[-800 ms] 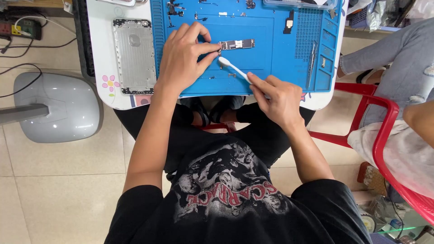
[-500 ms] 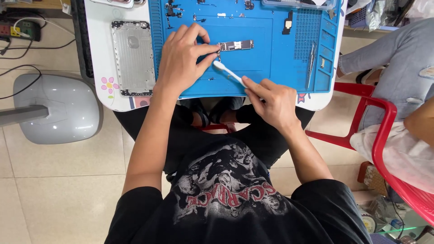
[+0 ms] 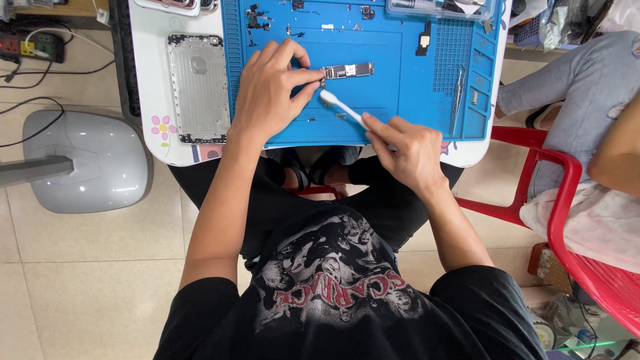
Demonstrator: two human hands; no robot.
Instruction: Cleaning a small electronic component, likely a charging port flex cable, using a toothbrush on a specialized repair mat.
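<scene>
- Two bare hands work over a blue work mat (image 3: 400, 100) that lies on a white table (image 3: 150, 80).
- Left hand (image 3: 270, 93): fingers closed together, the grip pinching the near end of a narrow circuit board (image 3: 348, 70), which lies flat on the mat and runs away from the fingertips toward the person's right.
- Right hand (image 3: 403, 150): grip clamped on the handle of a white brush (image 3: 340, 107); the brush slants up and away from this hand, its head just beside the left fingertips and the pinched end of the board.
- Beyond the left hand, on the far part of the mat: small loose parts (image 3: 257, 17).
- Outside the left hand, on the bare table: a silver phone back housing (image 3: 198, 87), lying flat, well apart from the board.
- Outside the right hand, near the mat's edge: metal tweezers (image 3: 459, 97).
- Farther to the right: a red plastic chair (image 3: 567, 207) with another person seated.
</scene>
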